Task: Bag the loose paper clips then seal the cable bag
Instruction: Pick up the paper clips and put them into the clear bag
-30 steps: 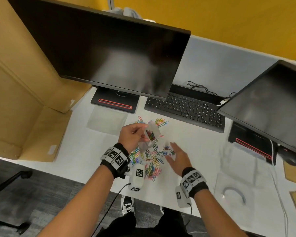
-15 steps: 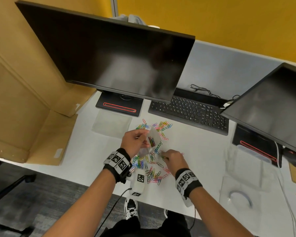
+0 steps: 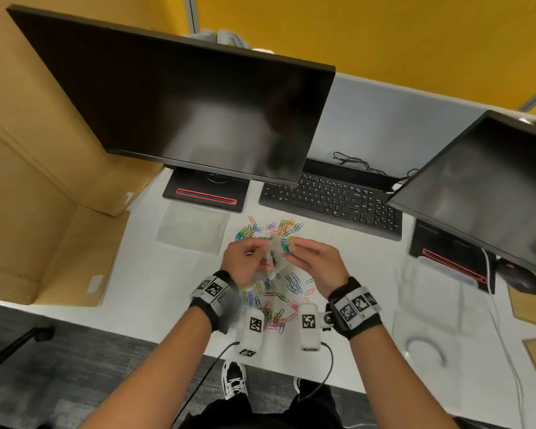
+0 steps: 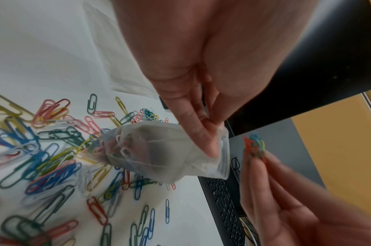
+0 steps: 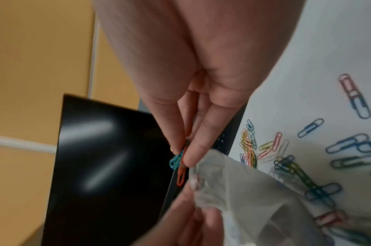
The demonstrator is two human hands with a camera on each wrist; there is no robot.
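Note:
My left hand (image 3: 248,258) pinches the rim of a small clear bag (image 3: 273,261) and holds it up over the desk, mouth toward the right; some clips lie inside the bag (image 4: 167,149). My right hand (image 3: 310,255) pinches a small bunch of coloured paper clips (image 3: 285,246) right at the bag's mouth; the bunch (image 5: 180,163) shows orange and blue, and also appears in the left wrist view (image 4: 254,144). Many loose paper clips (image 3: 279,305) lie scattered on the white desk (image 3: 155,289) under and behind both hands. A cable bag (image 3: 427,351) with a coiled cable lies at the right.
Two monitors (image 3: 180,103) (image 3: 483,181) overhang the desk, with a keyboard (image 3: 331,199) behind the clips. A flat clear bag (image 3: 192,227) lies at the left, another clear bag (image 3: 430,286) at the right. Cardboard (image 3: 44,212) stands left; a mouse (image 3: 522,280) far right.
My right hand closed on a bunch of clips on the desk, then lifted them to the bag's mouth. The left hand kept holding the bag up.

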